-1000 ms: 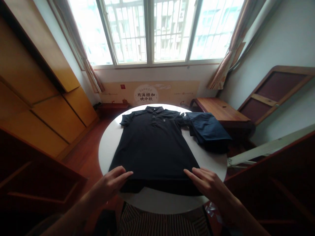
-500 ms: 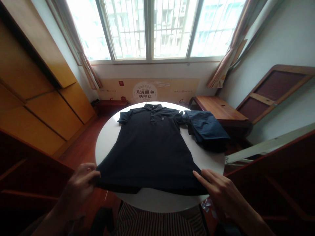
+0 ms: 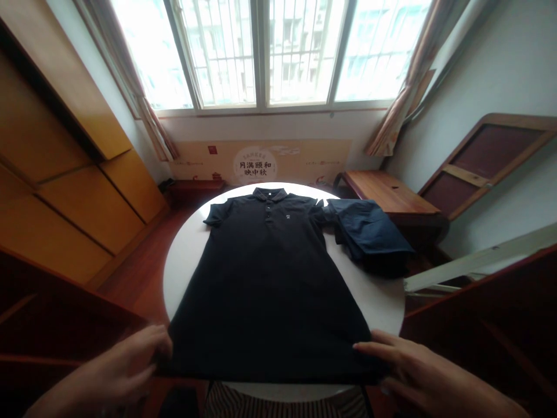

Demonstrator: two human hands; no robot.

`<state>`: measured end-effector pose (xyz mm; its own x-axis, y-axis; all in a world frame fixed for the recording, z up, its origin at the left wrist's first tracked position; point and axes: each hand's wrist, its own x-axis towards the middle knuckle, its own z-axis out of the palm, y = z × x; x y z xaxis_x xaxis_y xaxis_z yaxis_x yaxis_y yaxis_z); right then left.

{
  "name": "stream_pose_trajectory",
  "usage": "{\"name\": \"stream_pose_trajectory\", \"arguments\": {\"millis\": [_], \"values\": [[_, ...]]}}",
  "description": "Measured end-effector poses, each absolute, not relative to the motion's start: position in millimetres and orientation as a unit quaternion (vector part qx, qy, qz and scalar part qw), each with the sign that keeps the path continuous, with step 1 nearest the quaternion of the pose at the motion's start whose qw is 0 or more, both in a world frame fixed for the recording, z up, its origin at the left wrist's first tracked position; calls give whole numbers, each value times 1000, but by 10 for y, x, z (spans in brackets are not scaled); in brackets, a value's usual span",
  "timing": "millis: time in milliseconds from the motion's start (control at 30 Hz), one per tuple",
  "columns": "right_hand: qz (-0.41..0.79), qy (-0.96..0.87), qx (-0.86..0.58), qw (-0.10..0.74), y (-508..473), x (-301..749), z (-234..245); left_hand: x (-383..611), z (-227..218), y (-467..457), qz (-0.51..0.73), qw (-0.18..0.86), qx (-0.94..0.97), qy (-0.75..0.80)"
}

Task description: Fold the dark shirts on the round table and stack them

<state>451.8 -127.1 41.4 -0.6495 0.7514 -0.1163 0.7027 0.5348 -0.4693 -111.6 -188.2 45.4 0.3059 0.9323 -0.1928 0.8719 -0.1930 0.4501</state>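
Note:
A black polo shirt lies front side up across a round white table, its collar toward the window and its hem toward me. At the hem's left corner, my left hand is closed on the fabric, slightly blurred. My right hand grips the hem's right corner, with the index finger stretched along the cloth. Between the hands the hem is spread wide, over the table's near edge. Beside the shirt's right sleeve rests a stack of folded dark blue clothes.
A wooden side table stands behind at the right, near a leaning framed panel. Yellow cabinets line the left wall. A striped seat is under the table's near edge. Dark wooden furniture flanks me on both sides.
Both hands have moved toward me and slightly apart, pulling the hem closer and stretching the shirt smoother. The folded clothes stay in place on the table.

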Motion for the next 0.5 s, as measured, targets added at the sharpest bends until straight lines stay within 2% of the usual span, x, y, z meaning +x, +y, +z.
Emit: {"name": "stream_pose_trajectory", "arguments": {"millis": [67,133,233,300,367,500], "values": [[303,-860,-409,36,-1105,4462,567,-1050,558,-1702,59,293,784,545],[313,-866,-383,68,-783,4270,666,-911,588,-1354,71,300,798,517],[250,-888,-367,121,-71,3713,619,-576,452,-524,130,209,827,505],[185,-892,-395,123,451,3251,484,-324,288,150,160,130,825,527],[130,-872,-464,87,936,2830,333,-107,136,818,141,73,798,581],[110,-838,-530,70,1688,2352,115,100,-38,1827,84,69,727,678]]}}
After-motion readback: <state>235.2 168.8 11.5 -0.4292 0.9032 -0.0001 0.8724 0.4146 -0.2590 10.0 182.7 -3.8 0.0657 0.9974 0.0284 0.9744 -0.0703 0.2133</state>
